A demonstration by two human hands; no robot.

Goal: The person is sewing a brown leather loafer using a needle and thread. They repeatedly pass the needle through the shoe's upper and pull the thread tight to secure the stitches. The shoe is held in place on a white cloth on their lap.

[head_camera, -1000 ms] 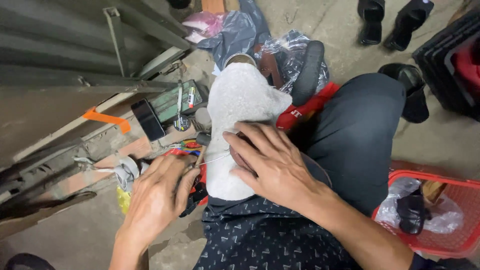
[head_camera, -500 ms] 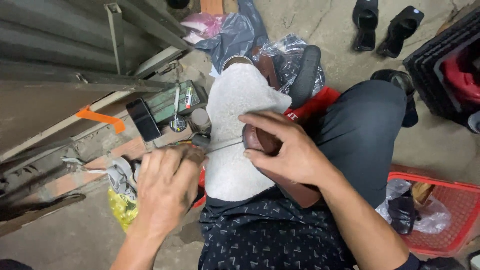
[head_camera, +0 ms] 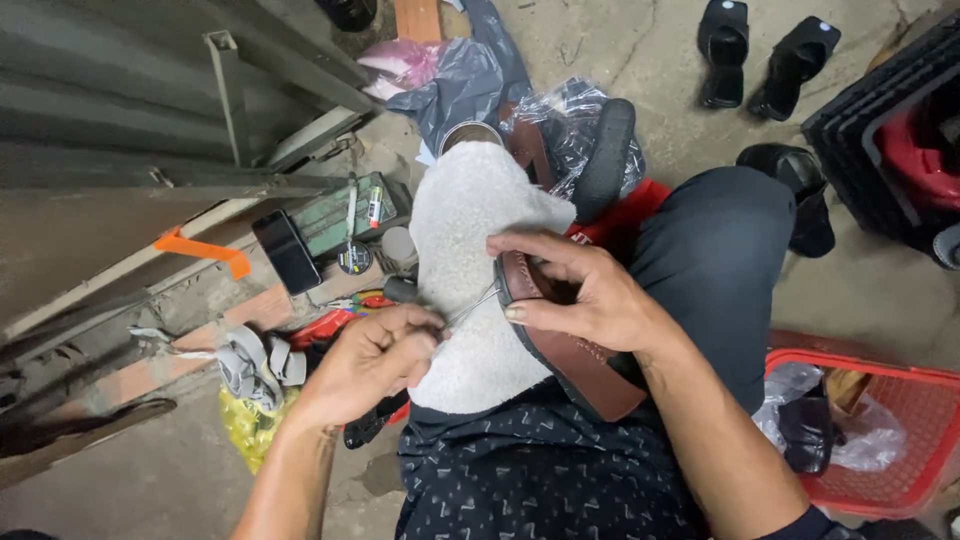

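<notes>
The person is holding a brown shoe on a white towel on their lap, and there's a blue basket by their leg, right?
Not quite: the head view shows the basket is red, not blue. The right hand does hold the brown shoe on the white towel.

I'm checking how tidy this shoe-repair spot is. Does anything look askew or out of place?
Yes. Tools and scraps lie jumbled on the floor beside the left hand, and black sandals sit scattered apart. The brown shoe shows no clear damage.

A shoe [head_camera: 560, 345] is held on a towel [head_camera: 470, 260] over the lap, with a phone [head_camera: 286, 251] lying to the left and a basket [head_camera: 880, 430] placed on the floor to the right.
</notes>
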